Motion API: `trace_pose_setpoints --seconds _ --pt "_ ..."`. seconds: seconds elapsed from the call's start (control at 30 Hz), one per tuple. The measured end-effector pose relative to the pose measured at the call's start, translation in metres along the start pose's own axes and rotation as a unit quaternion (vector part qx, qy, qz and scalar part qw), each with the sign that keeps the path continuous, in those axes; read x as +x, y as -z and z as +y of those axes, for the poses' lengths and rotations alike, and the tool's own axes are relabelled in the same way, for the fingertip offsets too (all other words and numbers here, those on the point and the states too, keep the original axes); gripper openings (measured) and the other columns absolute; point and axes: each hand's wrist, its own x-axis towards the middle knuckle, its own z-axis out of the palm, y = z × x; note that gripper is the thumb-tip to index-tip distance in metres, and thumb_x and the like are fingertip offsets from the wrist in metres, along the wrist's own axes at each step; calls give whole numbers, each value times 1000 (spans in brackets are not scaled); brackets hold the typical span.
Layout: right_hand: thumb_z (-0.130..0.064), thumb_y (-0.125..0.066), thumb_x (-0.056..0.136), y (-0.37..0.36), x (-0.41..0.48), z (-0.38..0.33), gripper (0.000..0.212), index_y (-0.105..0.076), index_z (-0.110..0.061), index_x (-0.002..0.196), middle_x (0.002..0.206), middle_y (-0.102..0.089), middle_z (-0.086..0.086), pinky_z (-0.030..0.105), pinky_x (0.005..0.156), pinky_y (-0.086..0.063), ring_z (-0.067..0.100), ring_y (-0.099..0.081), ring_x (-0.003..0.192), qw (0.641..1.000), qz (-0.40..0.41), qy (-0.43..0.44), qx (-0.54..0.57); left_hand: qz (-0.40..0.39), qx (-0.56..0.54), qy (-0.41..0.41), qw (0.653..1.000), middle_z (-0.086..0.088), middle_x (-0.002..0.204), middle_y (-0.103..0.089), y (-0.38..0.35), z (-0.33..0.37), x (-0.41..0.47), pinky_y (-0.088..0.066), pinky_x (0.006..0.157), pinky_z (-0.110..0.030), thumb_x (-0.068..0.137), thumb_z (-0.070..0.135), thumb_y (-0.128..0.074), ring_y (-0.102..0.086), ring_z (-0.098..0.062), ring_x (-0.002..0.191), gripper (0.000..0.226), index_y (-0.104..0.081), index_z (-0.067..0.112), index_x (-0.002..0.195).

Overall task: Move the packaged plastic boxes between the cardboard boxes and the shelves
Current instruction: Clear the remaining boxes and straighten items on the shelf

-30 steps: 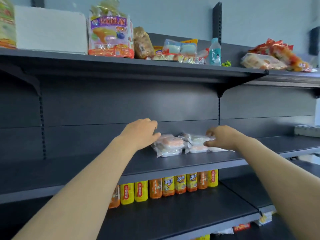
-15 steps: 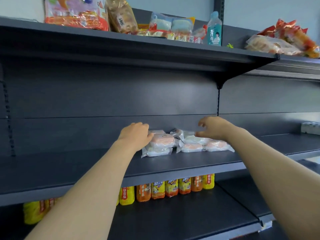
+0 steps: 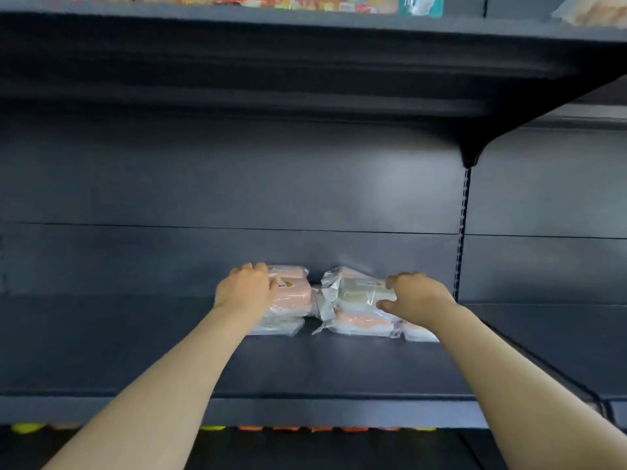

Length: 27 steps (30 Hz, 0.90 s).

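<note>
The scene is being viewed through one wide-angle camera worn on the head, which is being pointed forward and slightly downward at a dark shelf [image 3: 305, 368]. The shelf is being seen from close by and from just above its level, while the underside of the upper shelf [image 3: 305, 62] is being taken in across the top. The left forearm [image 3: 169, 385] and right forearm [image 3: 509, 385] are being caught stretching away from the lens toward the packaged boxes [image 3: 359, 300], which are being framed near the middle.
</note>
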Motion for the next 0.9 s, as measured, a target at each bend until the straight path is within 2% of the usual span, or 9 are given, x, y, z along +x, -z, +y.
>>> trace_pose_setpoints --seconds 0.1,0.17,0.27,0.37,0.43,0.57,0.67,0.77,0.9 --pt "-47 -47 93 -13 13 5 44 -54 -17 124 124 -58 4 37 91 -47 24 -50 117 1000 -3 -3 26 -27 -71 90 993 -14 128 -52 -21 7 20 -42 88 -36 98 47 -33 -48 -32 118 52 -45 7 129" --pt "-47 -46 93 -22 23 7 42 -58 -14 116 116 -62 6 34 84 -48 25 -55 108 998 8 -16 60 -57 -129 145 979 -12 129 -54 -38 5 36 -43 88 -35 92 57 -34 -50 -32 118 61 -49 11 130" --pt "-45 -44 95 -30 33 8 40 -59 -11 109 109 -64 7 32 77 -46 25 -58 101 996 10 -41 83 -101 -201 171 959 -4 131 -53 -64 1 46 -45 87 -30 81 68 -46 -55 -27 113 68 -52 22 130" --pt "-43 -45 94 -38 38 9 40 -61 -7 105 105 -64 10 33 77 -47 28 -59 97 990 22 -66 122 -79 -221 203 951 -6 133 -49 -76 2 47 -47 91 -33 73 63 -62 -54 -29 116 81 -44 12 134" --pt "-42 -47 94 -43 44 9 40 -59 -4 98 97 -62 12 32 71 -46 30 -58 88 978 43 -93 183 -53 -257 212 941 -8 132 -50 -76 1 49 -46 93 -35 69 56 -72 -53 -31 118 85 -41 8 131" --pt "-44 -44 96 -52 57 9 45 -55 -1 86 85 -57 14 29 65 -35 29 -52 78 949 48 -162 267 -18 -335 196 921 -13 125 -53 -73 1 48 -45 84 -32 75 42 -71 -54 -31 111 67 -40 5 123" --pt "-54 -43 93 -64 61 3 61 -55 4 105 98 -62 21 31 72 -37 33 -56 91 922 43 -211 322 -14 -337 181 924 -14 125 -54 -77 6 42 -45 84 -33 84 46 -60 -55 -33 110 68 -39 2 130" --pt "-56 -49 89 -72 61 -12 69 -36 5 121 122 -55 24 37 82 -37 38 -52 114 904 43 -244 350 -4 -339 192 921 -16 125 -55 -82 6 42 -44 82 -34 86 46 -58 -55 -35 111 69 -36 -1 131" --pt "-51 -62 85 -68 57 -22 81 -26 6 130 126 -53 21 37 87 -40 36 -51 118 887 57 -250 384 1 -377 213 901 -18 126 -54 -81 6 44 -45 82 -36 86 38 -63 -57 -35 109 65 -37 -2 131"
